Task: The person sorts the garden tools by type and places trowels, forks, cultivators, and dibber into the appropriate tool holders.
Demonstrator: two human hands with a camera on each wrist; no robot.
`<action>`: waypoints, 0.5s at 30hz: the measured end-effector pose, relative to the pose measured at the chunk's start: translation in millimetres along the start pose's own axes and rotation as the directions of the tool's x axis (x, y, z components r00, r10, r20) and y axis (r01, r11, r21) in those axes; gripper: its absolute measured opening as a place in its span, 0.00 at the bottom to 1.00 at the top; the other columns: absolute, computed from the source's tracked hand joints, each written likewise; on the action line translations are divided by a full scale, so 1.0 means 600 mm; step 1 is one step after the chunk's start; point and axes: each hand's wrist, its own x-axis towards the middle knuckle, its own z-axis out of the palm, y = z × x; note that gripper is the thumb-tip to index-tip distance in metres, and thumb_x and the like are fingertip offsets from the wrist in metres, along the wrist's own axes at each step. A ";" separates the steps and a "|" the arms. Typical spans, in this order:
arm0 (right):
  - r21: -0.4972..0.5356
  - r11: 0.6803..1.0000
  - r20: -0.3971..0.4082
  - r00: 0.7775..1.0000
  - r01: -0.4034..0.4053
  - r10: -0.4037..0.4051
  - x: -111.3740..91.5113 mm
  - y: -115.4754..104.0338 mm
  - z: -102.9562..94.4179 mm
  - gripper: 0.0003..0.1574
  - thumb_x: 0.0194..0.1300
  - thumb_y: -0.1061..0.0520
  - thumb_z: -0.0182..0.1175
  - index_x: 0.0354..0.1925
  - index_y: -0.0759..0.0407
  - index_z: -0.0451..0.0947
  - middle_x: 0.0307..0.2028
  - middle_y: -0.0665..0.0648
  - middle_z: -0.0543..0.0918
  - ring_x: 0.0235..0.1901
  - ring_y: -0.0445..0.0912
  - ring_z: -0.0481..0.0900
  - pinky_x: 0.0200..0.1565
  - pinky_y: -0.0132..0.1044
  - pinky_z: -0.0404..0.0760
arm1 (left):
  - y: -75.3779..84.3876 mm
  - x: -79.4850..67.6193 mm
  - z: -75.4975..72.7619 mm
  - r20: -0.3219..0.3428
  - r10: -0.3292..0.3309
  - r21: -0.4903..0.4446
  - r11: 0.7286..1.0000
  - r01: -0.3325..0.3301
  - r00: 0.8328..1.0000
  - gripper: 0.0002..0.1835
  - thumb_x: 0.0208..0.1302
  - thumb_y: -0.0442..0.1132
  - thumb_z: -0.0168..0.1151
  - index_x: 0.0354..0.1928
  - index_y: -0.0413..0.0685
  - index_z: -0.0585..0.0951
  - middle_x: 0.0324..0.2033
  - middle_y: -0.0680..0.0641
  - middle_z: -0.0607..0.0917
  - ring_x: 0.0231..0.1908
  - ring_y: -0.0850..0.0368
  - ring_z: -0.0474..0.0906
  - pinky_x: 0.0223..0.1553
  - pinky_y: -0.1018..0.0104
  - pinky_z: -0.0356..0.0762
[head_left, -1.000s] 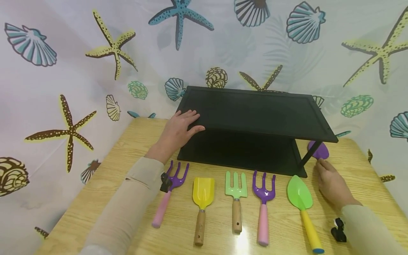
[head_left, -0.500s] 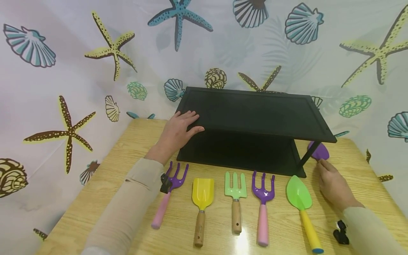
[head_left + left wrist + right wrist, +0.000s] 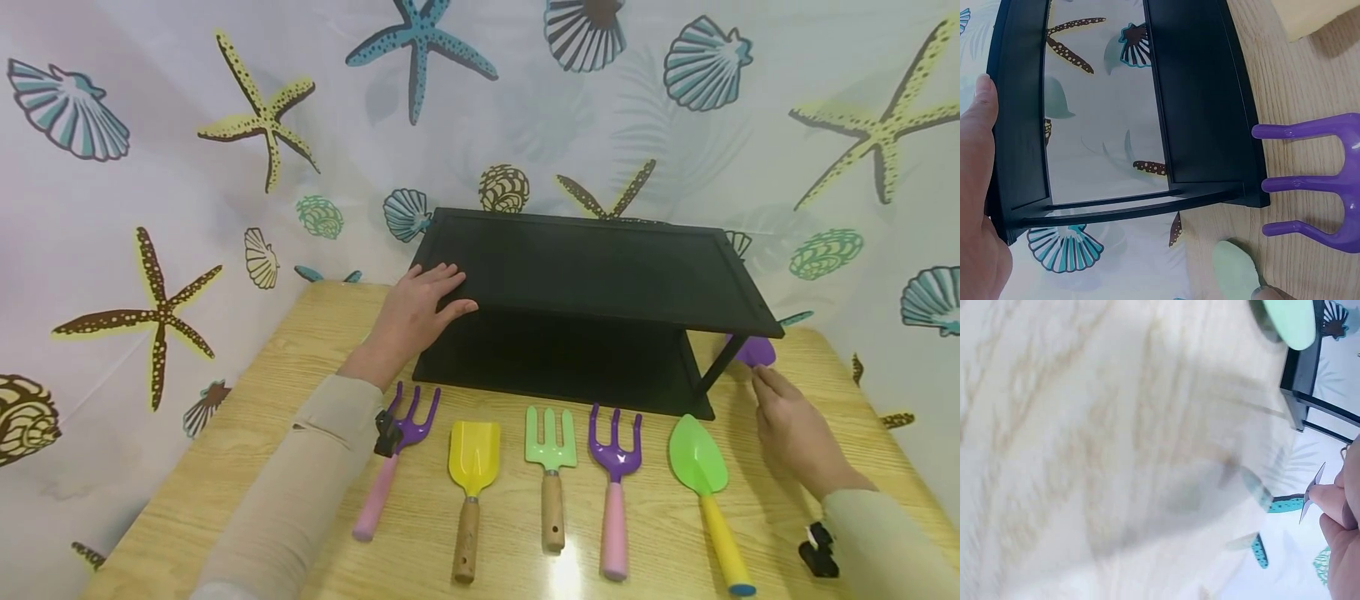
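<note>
My left hand (image 3: 420, 312) rests on the top board's left end of a low black two-tier shelf (image 3: 592, 258), its fingers extended. The left wrist view shows that hand along the shelf's (image 3: 1207, 94) edge. My right hand (image 3: 798, 433) pinches a purple trowel by the shelf's right end; the rounded blade (image 3: 756, 351) shows beyond the fingertips, while the hand covers the handle. In the right wrist view, the trowel (image 3: 1312, 494) appears as a thin, edge-on sliver at the fingers. A pale green flat shape (image 3: 1235, 269) with a fingertip at its edge lies low in the left wrist view.
Before the shelf lie a purple fork (image 3: 397, 458), a yellow shovel (image 3: 474, 458), a green fork (image 3: 551, 454), another purple fork (image 3: 615, 492) and a green trowel (image 3: 699, 458) on the wooden table (image 3: 300, 350). A sea-print cloth (image 3: 525, 108) hangs behind.
My right hand has shifted slightly right and toward me with the purple trowel, whose blade now shows less broadly. My left hand stays on the shelf.
</note>
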 end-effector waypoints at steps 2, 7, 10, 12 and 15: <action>-0.015 0.999 -0.038 0.998 0.040 -0.041 0.004 -0.001 -0.006 0.27 0.52 0.82 0.54 0.53 0.88 0.71 0.54 0.81 0.73 0.49 0.75 0.75 0.45 0.66 0.79 | 0.000 0.000 0.001 0.001 -0.003 0.003 1.000 0.003 1.000 0.36 0.67 0.63 0.54 0.71 0.52 0.70 0.71 0.47 0.70 0.74 0.53 0.61 0.78 0.53 0.49; -0.022 0.995 -0.076 0.992 0.101 -0.102 0.015 -0.002 -0.021 0.27 0.49 0.82 0.56 0.52 0.89 0.72 0.53 0.81 0.74 0.48 0.75 0.76 0.44 0.65 0.79 | -0.001 0.000 0.001 -0.001 -0.006 0.011 1.000 0.006 1.000 0.36 0.67 0.63 0.54 0.71 0.52 0.70 0.71 0.48 0.70 0.74 0.53 0.61 0.78 0.53 0.49; -0.029 0.993 -0.078 0.990 0.117 -0.119 0.020 0.000 -0.030 0.29 0.48 0.82 0.57 0.52 0.88 0.72 0.53 0.81 0.74 0.48 0.75 0.77 0.44 0.65 0.79 | 0.000 0.000 0.001 -0.003 -0.004 0.010 1.000 0.004 1.000 0.36 0.67 0.63 0.54 0.71 0.52 0.70 0.71 0.47 0.70 0.74 0.53 0.61 0.78 0.53 0.49; -0.037 0.991 -0.082 0.988 0.129 -0.131 0.022 0.002 -0.036 0.29 0.47 0.82 0.58 0.52 0.89 0.72 0.53 0.82 0.74 0.48 0.75 0.76 0.44 0.65 0.79 | 0.000 0.000 0.001 -0.003 -0.004 0.009 1.000 0.004 1.000 0.36 0.67 0.63 0.54 0.71 0.52 0.70 0.71 0.47 0.70 0.74 0.53 0.61 0.78 0.53 0.49; -0.046 0.990 -0.093 0.986 0.133 -0.137 0.026 0.006 -0.046 0.29 0.47 0.82 0.58 0.52 0.89 0.72 0.53 0.82 0.74 0.49 0.75 0.76 0.46 0.65 0.78 | 0.000 0.000 0.001 -0.003 -0.003 0.010 1.000 0.003 1.000 0.36 0.67 0.63 0.54 0.71 0.52 0.70 0.71 0.47 0.70 0.74 0.53 0.61 0.78 0.52 0.49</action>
